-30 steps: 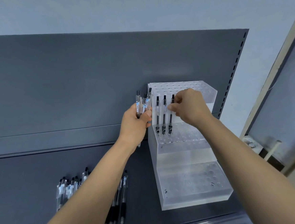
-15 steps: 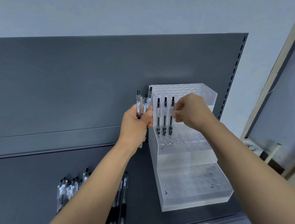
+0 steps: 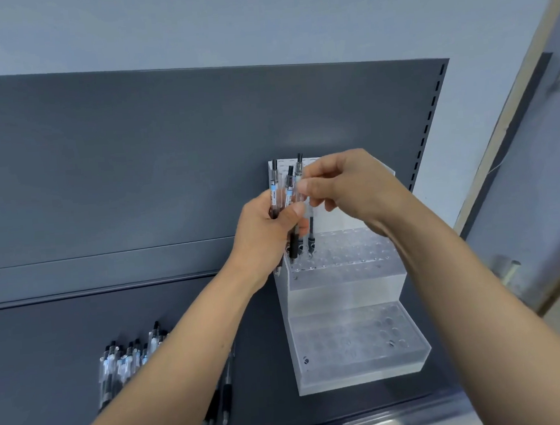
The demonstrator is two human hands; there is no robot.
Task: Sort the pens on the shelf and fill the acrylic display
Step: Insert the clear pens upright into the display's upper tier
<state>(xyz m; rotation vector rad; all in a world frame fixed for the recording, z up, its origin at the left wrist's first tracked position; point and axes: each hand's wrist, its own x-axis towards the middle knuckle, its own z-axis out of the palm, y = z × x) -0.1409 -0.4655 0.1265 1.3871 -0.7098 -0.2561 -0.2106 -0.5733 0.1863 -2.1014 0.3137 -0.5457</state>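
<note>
You have no text here that can be read. The bundle of pens (image 3: pixel 285 191) in your left grip (image 3: pixel 267 233), at the acrylic display's (image 3: pixel 349 341) upper left corner, carries small white-and-blue labels, their print too blurred to make out. The single pen (image 3: pixel 299 174) in your right grip (image 3: pixel 353 186) shows nothing legible. The loose pens (image 3: pixel 123 362) left of the display bear the same unreadable labels.
</note>
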